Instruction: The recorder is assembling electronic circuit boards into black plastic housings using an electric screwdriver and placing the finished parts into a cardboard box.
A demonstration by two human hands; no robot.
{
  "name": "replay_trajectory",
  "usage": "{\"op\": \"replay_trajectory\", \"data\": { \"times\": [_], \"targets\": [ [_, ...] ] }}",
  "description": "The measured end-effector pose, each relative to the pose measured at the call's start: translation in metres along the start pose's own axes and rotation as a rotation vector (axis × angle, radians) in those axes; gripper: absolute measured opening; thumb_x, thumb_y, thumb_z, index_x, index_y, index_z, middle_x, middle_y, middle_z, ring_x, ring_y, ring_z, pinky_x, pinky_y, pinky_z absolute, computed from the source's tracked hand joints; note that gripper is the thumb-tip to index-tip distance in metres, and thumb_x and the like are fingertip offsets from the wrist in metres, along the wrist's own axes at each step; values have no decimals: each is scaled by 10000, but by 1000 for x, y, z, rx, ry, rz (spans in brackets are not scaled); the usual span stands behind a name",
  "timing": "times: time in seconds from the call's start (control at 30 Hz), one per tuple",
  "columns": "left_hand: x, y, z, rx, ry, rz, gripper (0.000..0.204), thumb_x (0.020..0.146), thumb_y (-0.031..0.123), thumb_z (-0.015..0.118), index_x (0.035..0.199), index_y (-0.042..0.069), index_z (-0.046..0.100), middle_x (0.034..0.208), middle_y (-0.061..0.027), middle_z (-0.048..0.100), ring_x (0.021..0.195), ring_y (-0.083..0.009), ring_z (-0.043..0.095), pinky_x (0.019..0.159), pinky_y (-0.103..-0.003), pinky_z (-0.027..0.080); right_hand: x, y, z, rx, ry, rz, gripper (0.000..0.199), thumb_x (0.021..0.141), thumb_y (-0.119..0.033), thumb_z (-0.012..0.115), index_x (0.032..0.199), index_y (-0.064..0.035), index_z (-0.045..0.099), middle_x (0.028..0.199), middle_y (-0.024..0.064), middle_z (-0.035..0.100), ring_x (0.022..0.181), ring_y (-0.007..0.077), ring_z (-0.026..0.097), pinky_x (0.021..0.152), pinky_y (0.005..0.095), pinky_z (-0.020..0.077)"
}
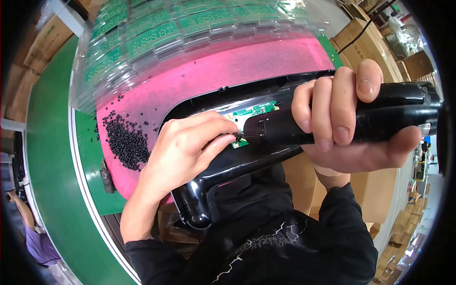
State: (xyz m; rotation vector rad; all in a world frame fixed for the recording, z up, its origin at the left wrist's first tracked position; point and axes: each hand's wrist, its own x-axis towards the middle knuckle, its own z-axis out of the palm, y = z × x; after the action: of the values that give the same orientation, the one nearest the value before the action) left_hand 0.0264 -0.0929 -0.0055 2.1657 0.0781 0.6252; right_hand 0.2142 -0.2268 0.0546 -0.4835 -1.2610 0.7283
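Observation:
My right hand [332,111] is wrapped round a black electric screwdriver [396,109], which lies nearly level with its ringed collar pointing left. Thumb and forefinger of my left hand [178,147] pinch small black screws [237,137] close to the screwdriver's tip. Below both hands is a green circuit board [251,112], set inside a glossy black plastic housing [223,166] and partly covered by the tool. The housing's rounded end extends toward my lap. A heap of small black screws [126,142] lies left of my left hand.
A pink mat [213,64] covers part of the green bench [50,128]. Stacked clear trays [190,28] of green boards stand at the far side. Cardboard boxes [361,42] are at the right. A purple-sleeved person [40,244] is at the far left.

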Motion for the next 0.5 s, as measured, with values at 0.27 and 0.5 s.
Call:
{"op": "replay_trajectory", "data": {
  "times": [0.27, 0.5],
  "targets": [
    [1, 1, 0, 22, -133, -22, 146, 818, -18, 729, 955, -19, 679, 870, -120, 675, 683, -234, 643, 599, -315, 495, -8, 9, 12, 35, 45, 83, 676, 876, -714, 580, 1137, -95, 505, 722, -9, 582, 578, 99, 561, 570, 258, 451],
    [-1, -6, -1, -323, 210, -199, 121, 954, 73, 640, 1057, 14, 657, 860, 29, 604, 662, -54, 485, 567, -212, 373, -3, 7, 21, -201, 115, 406, 726, 831, -736, 630, 1067, -62, 501, 667, 8, 561, 512, 105, 519, 511, 250, 427]
  ]
}}
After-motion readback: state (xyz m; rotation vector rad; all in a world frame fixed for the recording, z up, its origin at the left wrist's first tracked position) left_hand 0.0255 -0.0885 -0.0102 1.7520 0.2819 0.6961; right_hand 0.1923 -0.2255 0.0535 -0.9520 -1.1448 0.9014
